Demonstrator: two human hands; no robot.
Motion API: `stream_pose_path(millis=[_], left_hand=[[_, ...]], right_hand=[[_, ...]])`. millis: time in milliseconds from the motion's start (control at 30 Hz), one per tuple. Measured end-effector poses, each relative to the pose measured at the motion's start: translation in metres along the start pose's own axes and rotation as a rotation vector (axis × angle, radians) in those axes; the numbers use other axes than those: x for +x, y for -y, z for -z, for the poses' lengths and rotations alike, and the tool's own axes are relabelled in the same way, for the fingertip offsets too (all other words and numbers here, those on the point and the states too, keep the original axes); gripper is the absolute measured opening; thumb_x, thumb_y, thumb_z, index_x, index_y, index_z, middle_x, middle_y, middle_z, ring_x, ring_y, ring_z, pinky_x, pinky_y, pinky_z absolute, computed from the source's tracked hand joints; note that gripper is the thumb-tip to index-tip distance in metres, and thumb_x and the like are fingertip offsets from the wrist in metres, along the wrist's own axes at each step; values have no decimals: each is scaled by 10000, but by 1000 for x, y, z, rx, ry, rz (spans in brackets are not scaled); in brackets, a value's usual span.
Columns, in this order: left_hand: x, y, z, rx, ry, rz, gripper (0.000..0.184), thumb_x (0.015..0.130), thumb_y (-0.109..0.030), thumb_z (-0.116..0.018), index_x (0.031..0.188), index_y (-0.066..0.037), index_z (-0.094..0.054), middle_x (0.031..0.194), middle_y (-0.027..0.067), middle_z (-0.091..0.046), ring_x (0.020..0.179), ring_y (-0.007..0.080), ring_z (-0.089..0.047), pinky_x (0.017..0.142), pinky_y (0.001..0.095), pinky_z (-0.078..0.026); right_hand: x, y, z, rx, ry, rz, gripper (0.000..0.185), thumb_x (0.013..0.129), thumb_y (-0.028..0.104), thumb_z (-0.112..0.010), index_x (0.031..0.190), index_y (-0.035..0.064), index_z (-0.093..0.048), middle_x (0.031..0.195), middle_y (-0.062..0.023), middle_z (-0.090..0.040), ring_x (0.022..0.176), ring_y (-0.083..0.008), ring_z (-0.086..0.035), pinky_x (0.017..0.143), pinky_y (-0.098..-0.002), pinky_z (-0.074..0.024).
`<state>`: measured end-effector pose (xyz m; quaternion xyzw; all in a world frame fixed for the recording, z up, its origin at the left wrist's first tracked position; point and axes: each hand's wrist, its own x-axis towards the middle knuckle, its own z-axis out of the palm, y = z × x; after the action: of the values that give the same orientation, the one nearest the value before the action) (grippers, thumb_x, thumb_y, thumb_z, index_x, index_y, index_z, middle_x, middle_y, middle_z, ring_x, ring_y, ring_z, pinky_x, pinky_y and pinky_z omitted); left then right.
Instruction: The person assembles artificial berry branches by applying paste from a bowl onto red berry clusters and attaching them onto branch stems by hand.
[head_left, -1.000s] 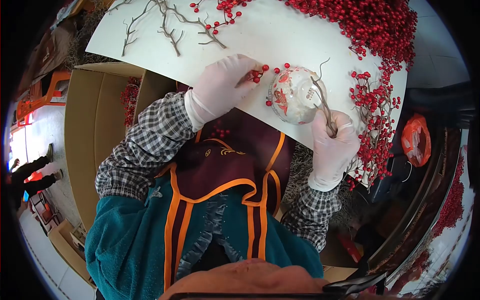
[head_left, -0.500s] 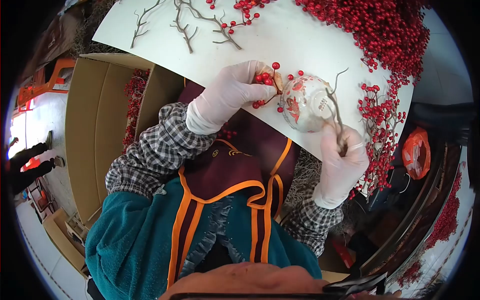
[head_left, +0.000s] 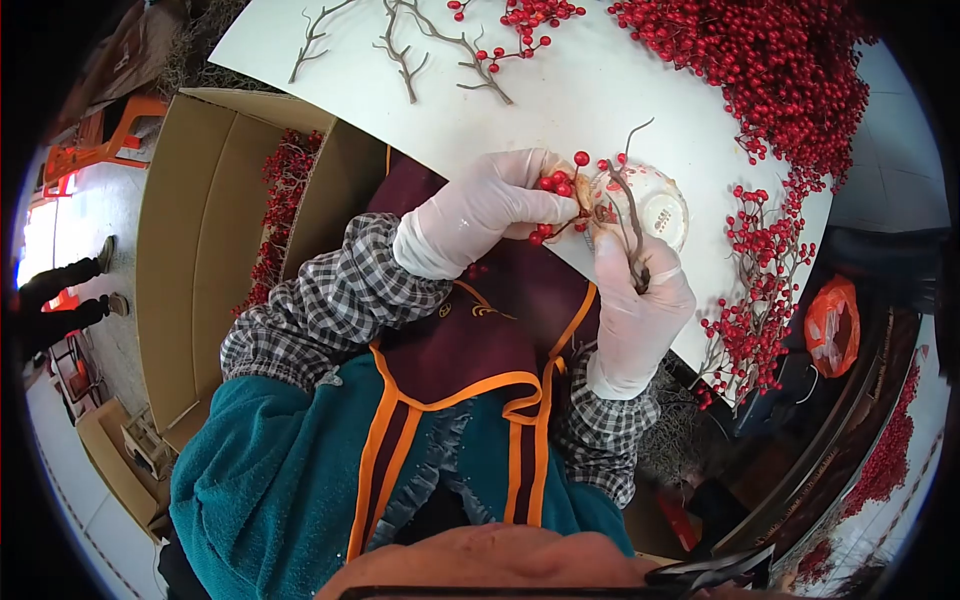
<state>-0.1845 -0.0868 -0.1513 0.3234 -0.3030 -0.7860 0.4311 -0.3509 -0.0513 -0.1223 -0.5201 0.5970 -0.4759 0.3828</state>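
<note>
My left hand [head_left: 482, 214], in a white glove, is closed on a small sprig of red berries [head_left: 560, 186] near the table edge. My right hand [head_left: 643, 310], gloved too, pinches a bare brown twig [head_left: 628, 196] that forks upward. The fingertips of both hands almost meet, and their exact contact is hard to make out. Just behind them a white bowl with a red pattern [head_left: 668, 212] shows its round base and is partly hidden by the twig and right hand.
A large heap of red berry stems [head_left: 760, 60] covers the far right of the white table [head_left: 440, 130], with looser berry stems [head_left: 755, 290] below. Bare twigs [head_left: 405, 55] lie at the far left. A cardboard box [head_left: 205, 230] stands left; an orange bag [head_left: 832, 325] is at right.
My right hand has moved left with the twig, bringing it up to the berry sprig in my left hand. The twig now crosses the bowl's left side. The whole view has shifted slightly.
</note>
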Motion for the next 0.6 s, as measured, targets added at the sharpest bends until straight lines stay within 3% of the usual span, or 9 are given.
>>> stream_pose_path(millis=[600], left_hand=[[-3,-1,1,0,-6,25,149,892,-123,-621,1002,-28,-582,845,11,-573,696,95,-521,616,209,-411]], right_hand=[[0,1,1,-58,41,27,65,788,-21,-699,833,-8,-654,713,60,-522,577,-10,-338,520,-185,-294]])
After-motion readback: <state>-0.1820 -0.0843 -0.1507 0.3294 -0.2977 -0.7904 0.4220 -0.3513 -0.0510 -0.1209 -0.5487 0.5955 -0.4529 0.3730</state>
